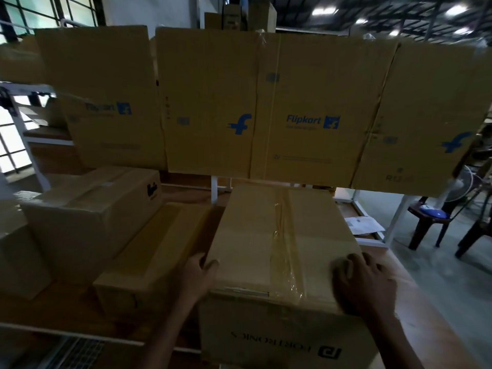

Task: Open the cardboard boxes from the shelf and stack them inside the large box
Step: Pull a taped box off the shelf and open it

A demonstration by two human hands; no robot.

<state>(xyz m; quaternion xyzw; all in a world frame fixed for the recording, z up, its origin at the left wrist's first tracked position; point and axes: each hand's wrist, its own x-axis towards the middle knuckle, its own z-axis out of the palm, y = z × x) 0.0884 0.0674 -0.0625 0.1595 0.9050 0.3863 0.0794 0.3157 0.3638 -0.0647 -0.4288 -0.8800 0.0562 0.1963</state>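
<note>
cardboard: i see a taped box [282,243] on the shelf [66,302].
left hand [198,275]: fingers grip its left edge.
right hand [364,282]: fingers spread flat on top.

Both bare forearms come up from the lower edge of the view and reach forward toward 12 o'clock. The left hand [198,272] is at about 7 o'clock from the picture centre, turned on its side with the thumb pointing toward 2 o'clock and the fingers hidden. The right hand [363,282] is at about 5 o'clock, palm down, fingers spread and lying flat.
</note>
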